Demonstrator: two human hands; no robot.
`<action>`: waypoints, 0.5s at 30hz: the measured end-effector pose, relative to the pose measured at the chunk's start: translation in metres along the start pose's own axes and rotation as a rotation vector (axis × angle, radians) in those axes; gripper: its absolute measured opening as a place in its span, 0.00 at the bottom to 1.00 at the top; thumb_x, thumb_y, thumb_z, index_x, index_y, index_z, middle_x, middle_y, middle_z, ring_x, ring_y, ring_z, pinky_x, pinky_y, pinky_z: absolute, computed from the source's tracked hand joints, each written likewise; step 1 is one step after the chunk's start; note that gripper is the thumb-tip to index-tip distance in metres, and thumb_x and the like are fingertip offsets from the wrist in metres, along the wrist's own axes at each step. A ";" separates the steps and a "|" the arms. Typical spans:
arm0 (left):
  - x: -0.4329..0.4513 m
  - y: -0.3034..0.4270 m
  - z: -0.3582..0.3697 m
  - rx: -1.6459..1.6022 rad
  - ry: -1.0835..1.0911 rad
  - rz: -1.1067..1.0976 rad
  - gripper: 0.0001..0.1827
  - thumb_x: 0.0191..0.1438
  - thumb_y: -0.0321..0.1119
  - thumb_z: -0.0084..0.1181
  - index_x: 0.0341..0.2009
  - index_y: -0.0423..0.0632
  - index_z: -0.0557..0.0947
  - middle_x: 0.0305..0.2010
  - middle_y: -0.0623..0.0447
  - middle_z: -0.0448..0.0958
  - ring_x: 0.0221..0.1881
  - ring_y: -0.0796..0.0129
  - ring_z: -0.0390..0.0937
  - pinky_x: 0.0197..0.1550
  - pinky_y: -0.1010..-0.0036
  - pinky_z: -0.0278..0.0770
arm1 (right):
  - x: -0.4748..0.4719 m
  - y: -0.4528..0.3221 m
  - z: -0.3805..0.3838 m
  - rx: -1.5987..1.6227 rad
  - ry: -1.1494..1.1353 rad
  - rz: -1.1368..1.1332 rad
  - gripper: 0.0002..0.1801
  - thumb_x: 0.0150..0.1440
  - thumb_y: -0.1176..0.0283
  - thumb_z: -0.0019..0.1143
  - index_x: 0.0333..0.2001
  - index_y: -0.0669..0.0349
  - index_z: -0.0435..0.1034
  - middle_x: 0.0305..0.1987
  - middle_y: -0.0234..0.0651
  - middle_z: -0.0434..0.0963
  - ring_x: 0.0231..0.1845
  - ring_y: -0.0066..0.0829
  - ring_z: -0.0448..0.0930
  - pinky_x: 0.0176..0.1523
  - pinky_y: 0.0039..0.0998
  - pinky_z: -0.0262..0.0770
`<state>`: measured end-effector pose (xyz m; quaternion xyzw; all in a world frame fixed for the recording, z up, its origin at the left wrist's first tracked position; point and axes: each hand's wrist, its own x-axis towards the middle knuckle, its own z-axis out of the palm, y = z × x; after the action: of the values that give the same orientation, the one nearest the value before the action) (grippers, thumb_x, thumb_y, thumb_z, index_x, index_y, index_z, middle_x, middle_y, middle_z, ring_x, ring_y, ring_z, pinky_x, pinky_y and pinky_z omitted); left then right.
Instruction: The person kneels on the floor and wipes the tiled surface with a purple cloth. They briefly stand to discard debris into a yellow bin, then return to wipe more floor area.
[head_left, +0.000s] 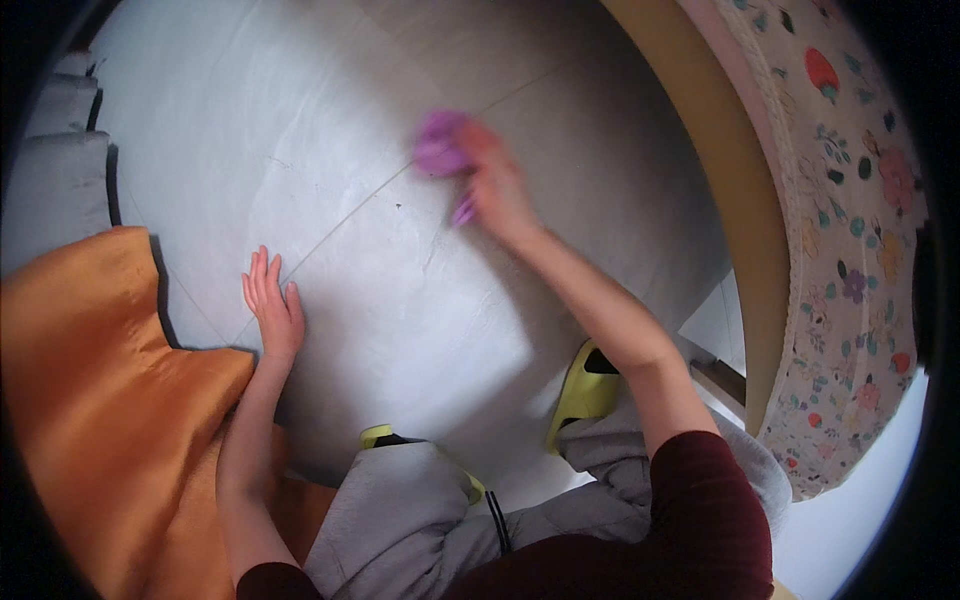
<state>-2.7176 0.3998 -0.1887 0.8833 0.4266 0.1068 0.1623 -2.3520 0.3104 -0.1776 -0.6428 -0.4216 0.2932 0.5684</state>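
Observation:
My right hand (495, 180) grips a crumpled purple cloth (442, 142) against or just above the pale tiled floor (360, 300); hand and cloth are blurred, so contact with the tile cannot be told. A loose end of the cloth hangs out below my palm. A small dark speck (398, 205) lies on the floor between my hands, near a tile joint. To the left, my left hand (275, 304) holds nothing, with its fingers extended and thumb apart, over the floor beside an orange curtain (97, 300).
Grey curtain fabric (60, 180) hangs at the far left. A bed or similar furniture with a tan side panel (720, 172) and a floral cover (847, 262) curves along the right. Below are my feet in yellow-green slippers (574, 390).

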 end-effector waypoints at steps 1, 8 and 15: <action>-0.002 0.000 -0.001 0.022 0.009 0.004 0.25 0.60 0.25 0.44 0.63 0.40 0.64 0.73 0.42 0.53 0.74 0.48 0.48 0.73 0.48 0.36 | 0.007 -0.013 -0.027 0.035 0.146 0.236 0.30 0.60 0.79 0.32 0.68 0.57 0.53 0.63 0.45 0.69 0.36 0.33 0.77 0.36 0.33 0.74; 0.005 0.007 0.007 0.021 0.019 0.036 0.24 0.58 0.25 0.45 0.61 0.40 0.66 0.73 0.40 0.53 0.74 0.48 0.48 0.72 0.46 0.37 | 0.049 0.107 -0.253 -1.089 0.728 0.124 0.24 0.66 0.64 0.34 0.61 0.61 0.67 0.61 0.46 0.72 0.58 0.41 0.74 0.64 0.38 0.66; -0.005 -0.001 -0.001 0.028 -0.065 -0.017 0.23 0.59 0.32 0.43 0.59 0.41 0.68 0.72 0.39 0.55 0.73 0.44 0.50 0.72 0.44 0.39 | 0.199 0.069 -0.132 -1.070 0.380 0.390 0.19 0.58 0.70 0.46 0.53 0.56 0.73 0.53 0.42 0.76 0.58 0.41 0.75 0.61 0.41 0.70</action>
<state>-2.7224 0.3966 -0.1883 0.8849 0.4300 0.0709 0.1645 -2.1305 0.4215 -0.2012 -0.9464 -0.2758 0.0189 0.1668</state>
